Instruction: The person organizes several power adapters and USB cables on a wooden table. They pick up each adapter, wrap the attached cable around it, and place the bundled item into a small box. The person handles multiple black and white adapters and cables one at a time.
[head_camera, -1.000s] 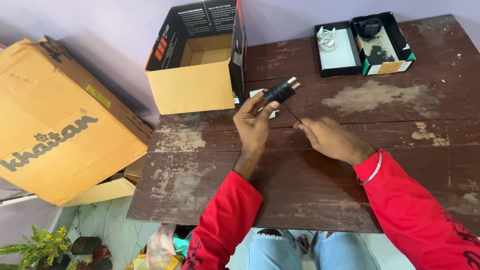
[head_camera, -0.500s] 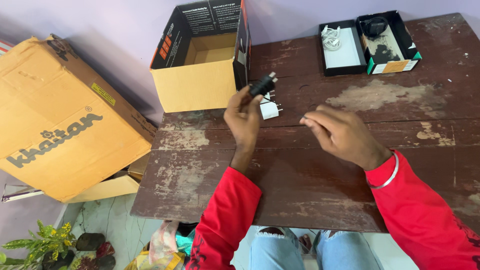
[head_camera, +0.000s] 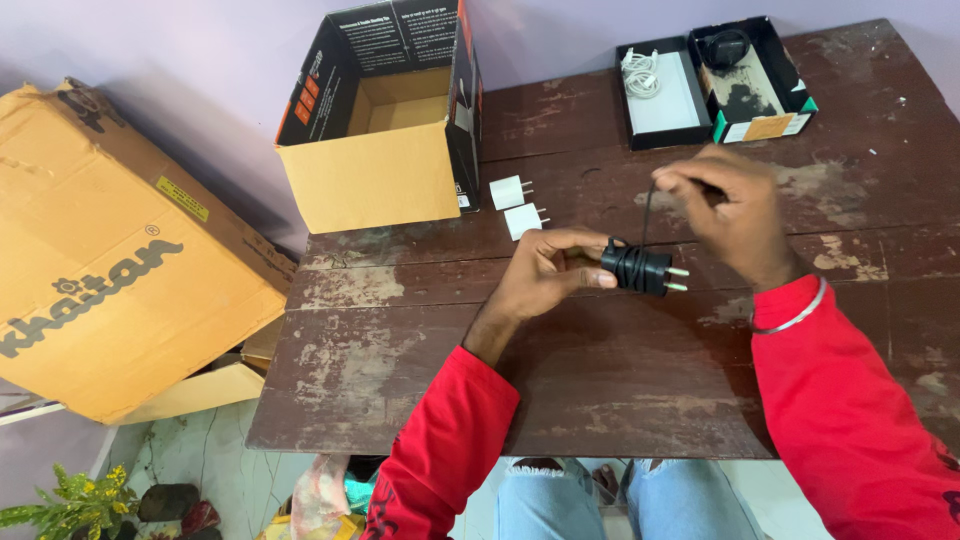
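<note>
- Since the earlier frame, plug has dropped low over table, prongs now pointing right.
- Left hand: fingers closed on plug, steadying it.
- Right hand: fingertips pinch cord taut above plug, seemingly for winding.
- Far left: open box, two white adapters.

Large tan carton left, open black-and-tan box on table, two small black trays behind.

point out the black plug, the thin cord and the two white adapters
black plug (head_camera: 640, 268), head view, on its cord-wrapped body
thin cord (head_camera: 647, 215), head view, on the stretch rising to the right hand
white adapters (head_camera: 522, 220), head view, on the nearer one's body
</note>
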